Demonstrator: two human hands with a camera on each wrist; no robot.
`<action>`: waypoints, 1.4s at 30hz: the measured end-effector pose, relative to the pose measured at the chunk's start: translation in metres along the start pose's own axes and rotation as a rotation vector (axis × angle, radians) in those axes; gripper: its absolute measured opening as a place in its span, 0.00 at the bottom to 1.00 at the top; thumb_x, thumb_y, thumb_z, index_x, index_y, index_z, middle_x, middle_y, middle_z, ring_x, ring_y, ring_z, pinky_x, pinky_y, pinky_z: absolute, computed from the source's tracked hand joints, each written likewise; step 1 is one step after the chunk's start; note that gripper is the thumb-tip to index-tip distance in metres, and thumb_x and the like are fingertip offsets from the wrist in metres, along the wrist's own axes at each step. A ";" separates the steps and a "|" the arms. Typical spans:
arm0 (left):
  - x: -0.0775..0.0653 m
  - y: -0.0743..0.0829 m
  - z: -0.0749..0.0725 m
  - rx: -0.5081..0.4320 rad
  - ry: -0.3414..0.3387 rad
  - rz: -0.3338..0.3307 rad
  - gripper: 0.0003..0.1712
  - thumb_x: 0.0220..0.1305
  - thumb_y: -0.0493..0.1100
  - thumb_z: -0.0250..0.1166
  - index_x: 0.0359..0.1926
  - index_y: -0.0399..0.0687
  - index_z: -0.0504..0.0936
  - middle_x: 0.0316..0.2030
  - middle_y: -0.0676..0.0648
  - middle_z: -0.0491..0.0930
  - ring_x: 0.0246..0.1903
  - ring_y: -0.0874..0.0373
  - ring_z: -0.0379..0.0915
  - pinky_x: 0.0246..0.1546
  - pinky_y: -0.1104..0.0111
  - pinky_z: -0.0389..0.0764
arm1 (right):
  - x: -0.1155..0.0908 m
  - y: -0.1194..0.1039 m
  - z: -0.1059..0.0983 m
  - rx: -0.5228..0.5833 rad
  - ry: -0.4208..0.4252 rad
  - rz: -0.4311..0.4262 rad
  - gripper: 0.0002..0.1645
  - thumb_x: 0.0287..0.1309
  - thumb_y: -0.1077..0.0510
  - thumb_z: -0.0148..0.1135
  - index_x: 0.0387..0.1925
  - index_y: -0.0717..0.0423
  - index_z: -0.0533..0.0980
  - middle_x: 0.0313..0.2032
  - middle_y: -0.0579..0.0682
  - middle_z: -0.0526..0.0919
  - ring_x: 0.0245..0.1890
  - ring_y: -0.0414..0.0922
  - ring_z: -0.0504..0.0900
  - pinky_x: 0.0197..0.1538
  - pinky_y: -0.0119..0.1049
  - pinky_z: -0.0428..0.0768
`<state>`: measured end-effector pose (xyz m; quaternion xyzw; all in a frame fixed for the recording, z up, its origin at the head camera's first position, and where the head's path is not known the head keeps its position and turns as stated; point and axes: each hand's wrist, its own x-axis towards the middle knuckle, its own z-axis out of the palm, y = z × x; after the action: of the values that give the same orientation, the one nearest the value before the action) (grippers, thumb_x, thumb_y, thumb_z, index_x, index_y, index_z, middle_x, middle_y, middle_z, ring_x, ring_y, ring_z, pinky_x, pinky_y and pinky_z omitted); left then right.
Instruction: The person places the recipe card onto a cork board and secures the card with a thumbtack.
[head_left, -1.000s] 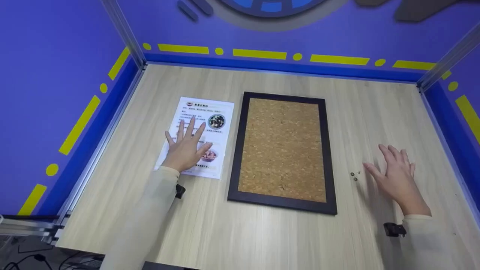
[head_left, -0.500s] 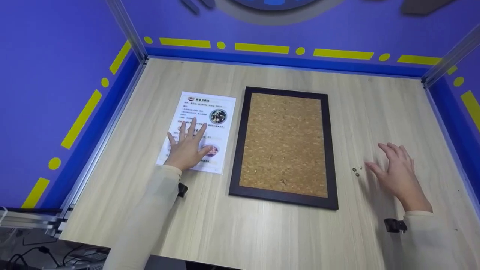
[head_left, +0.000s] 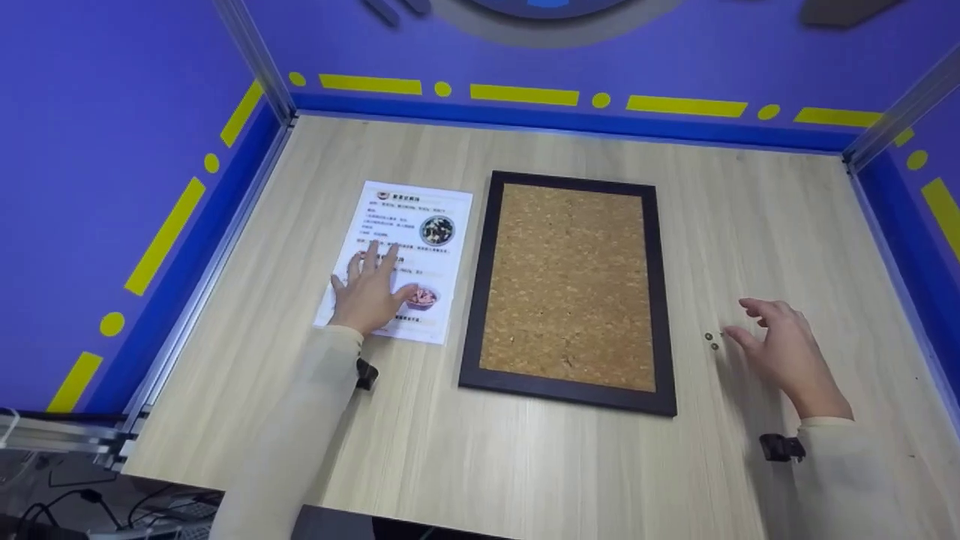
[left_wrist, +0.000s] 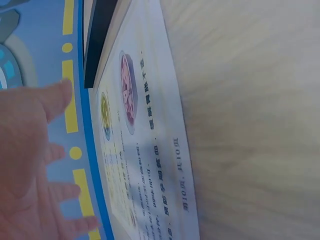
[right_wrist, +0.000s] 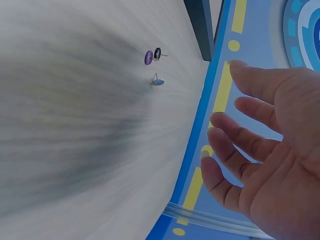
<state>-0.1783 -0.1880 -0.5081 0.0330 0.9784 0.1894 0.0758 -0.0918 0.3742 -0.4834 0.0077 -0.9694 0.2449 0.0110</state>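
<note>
A printed sheet (head_left: 439,266) with two food pictures lies flat on the table, left of a cork board (head_left: 574,285) in a dark frame. My left hand (head_left: 365,296) hovers over the lower half of the sheet with its fingers spread, hiding part of the text. In the left wrist view a gap shows between that hand and the paper (left_wrist: 145,115). To the right of the board lie three thumbtacks (head_left: 709,337). The right wrist view shows their flat heads, a purple thumbtack (right_wrist: 148,57) among them. Beside them, my right hand (head_left: 787,356) hangs above the table, loosely curled and holding nothing.
The pale wooden table (head_left: 570,472) is bordered by blue walls (head_left: 525,67) at the back and sides, with metal rails along the left edge. Dark cables (head_left: 82,499) hang below its front left corner.
The left hand's fingers have bent a little and drawn back slightly over the sheet. The right hand has moved slightly left toward the thumbtacks, its fingers more curled.
</note>
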 end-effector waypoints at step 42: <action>0.042 -0.025 -0.025 -0.066 -0.030 -0.539 0.63 0.46 0.67 0.75 0.73 0.41 0.57 0.60 0.30 0.60 0.61 0.34 0.57 0.55 0.38 0.67 | -0.008 0.009 0.002 0.087 0.022 0.084 0.27 0.70 0.59 0.58 0.62 0.73 0.69 0.57 0.72 0.70 0.60 0.72 0.64 0.59 0.67 0.62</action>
<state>-0.2248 -0.2161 -0.5000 -0.2282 0.9440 0.1936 0.1392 -0.0839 0.3813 -0.4896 -0.0352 -0.9572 0.2870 0.0112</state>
